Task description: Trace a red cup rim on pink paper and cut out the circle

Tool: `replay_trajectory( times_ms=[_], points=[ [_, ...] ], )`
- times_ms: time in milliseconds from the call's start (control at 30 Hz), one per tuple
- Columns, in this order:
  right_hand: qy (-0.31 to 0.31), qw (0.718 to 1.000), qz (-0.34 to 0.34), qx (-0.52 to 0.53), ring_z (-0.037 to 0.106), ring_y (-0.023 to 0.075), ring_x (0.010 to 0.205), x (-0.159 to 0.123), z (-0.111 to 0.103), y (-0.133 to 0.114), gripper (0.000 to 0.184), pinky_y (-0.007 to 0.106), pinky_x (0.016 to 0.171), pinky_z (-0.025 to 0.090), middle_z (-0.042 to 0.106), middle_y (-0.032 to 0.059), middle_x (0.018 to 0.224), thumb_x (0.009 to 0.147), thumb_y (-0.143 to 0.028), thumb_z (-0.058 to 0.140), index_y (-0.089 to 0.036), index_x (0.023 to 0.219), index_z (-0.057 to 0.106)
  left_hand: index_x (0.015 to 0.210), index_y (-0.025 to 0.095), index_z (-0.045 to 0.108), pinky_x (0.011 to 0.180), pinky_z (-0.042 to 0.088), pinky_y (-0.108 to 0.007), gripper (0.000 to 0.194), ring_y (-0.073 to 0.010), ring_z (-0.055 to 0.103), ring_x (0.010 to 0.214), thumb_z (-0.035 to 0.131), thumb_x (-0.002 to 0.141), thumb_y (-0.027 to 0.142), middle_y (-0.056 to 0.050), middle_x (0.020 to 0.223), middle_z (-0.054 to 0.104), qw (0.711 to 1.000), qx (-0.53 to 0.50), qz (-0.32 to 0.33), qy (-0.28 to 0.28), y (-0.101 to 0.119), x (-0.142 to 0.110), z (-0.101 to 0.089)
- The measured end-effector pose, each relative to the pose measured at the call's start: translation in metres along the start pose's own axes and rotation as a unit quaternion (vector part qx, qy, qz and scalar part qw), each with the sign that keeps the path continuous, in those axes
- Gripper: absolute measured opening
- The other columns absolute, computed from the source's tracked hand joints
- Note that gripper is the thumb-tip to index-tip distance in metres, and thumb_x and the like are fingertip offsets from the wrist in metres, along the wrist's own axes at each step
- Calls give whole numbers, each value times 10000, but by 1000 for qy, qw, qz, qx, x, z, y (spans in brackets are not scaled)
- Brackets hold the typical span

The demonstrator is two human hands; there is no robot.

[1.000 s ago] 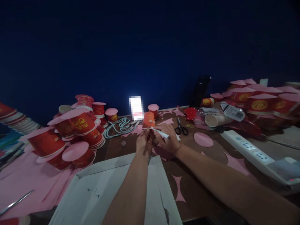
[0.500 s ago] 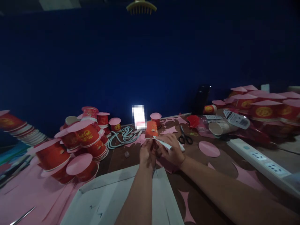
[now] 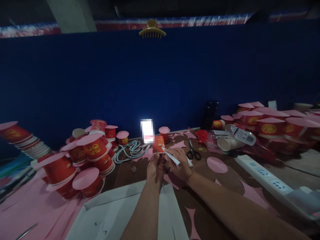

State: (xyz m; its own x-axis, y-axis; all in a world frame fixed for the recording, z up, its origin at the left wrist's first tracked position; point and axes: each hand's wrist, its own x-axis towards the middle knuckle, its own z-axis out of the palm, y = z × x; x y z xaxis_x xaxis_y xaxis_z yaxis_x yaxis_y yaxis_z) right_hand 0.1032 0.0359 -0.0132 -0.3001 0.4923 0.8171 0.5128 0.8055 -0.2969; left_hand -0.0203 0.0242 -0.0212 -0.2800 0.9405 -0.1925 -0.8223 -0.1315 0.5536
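My left hand [image 3: 153, 169] is closed round the lower end of a red paper cup [image 3: 158, 143], with the fingers near its pale rim. A slim white pen-like tool [image 3: 173, 157] is gripped in my right hand [image 3: 181, 165]; its tip meets the cup's right side or lies just in front of it, I cannot tell which. Part of the tool is hidden by my fingers. Behind the cup stands a small red cup with a pink paper disc [image 3: 164, 130] on top. Black scissors [image 3: 193, 152] lie right of my right hand.
Red cups topped with pink discs [image 3: 92, 148] are piled at left, with more [image 3: 268, 128] at far right. A pale cable [image 3: 131, 151], a blurred bright screen [image 3: 147, 130], a pink disc [image 3: 217, 165] and a power strip [image 3: 262, 173] surround my hands. A white box lid [image 3: 120, 213] lies in front.
The camera view has tilted up, showing more above the blue wall panel. Both hands keep hold of the cup and the white tool; the tool's tip stays by the cup.
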Motion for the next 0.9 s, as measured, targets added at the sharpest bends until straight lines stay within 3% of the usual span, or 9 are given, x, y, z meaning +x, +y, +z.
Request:
replay_trajectory(
  times_ms=[167,333,700,900],
  points=[
    [3,1000,-9,12,572,233,984,0,0,0,292,437,893,415,665,79,1068,888,-181,515,-214,1172,569,758,99,656,586,514,-180,145,-88,619,591,754,665,156,-40,709,660,1000,11,-7,-5,1,-2,1],
    [-2,1000,-20,11,582,233,967,3,-1,-5,255,439,898,412,677,72,1033,889,-179,514,-221,1131,585,729,118,645,612,519,-191,140,-92,625,612,756,650,148,-25,702,654,1000,4,5,-27,0,-1,0],
    [-24,1000,-7,-10,583,230,985,1,0,-4,225,445,913,404,678,56,1042,900,-189,502,-219,1101,599,739,117,634,587,483,-182,183,-85,600,588,778,633,156,-21,697,642,999,33,5,-5,1,0,-1],
    [3,1000,-15,-18,592,222,980,4,-2,1,264,446,921,411,681,66,1048,892,-178,503,-218,1138,592,763,150,640,656,513,-196,167,-93,631,662,766,657,174,-10,758,659,999,41,-13,-26,1,-3,1]
  ],
)
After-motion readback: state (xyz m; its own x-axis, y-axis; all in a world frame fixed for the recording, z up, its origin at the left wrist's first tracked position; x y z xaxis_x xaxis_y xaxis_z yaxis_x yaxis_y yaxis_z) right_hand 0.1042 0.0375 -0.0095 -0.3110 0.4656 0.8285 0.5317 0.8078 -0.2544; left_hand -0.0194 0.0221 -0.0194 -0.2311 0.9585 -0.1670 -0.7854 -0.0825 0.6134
